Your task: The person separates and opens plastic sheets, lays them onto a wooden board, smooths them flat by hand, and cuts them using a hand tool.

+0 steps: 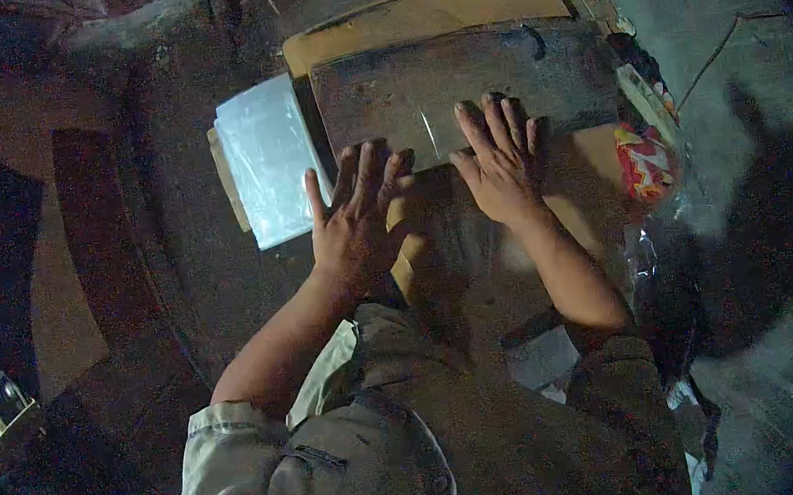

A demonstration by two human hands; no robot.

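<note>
A dark, worn rectangular board (533,72) lies in front of me. My left hand (353,213) is at its lower left edge, with the fingers spread and the fingertips darkened. My right hand (504,170) lies flat on the board's lower middle, fingers stretched forward, with nothing visible in it. Between the hands, a thin pale sliver (430,134) shows on the board; I cannot tell whether it is an object or a glint. A stack of shiny, clear plastic sheets or bags (269,164) sits to the left, close to my left thumb.
Behind the dark board is a tan board (428,16). A red and yellow packet (645,163) lies to the right, beside crumpled clear plastic (642,252). Grey floor (779,299) extends on the right. The left side is in deep shadow.
</note>
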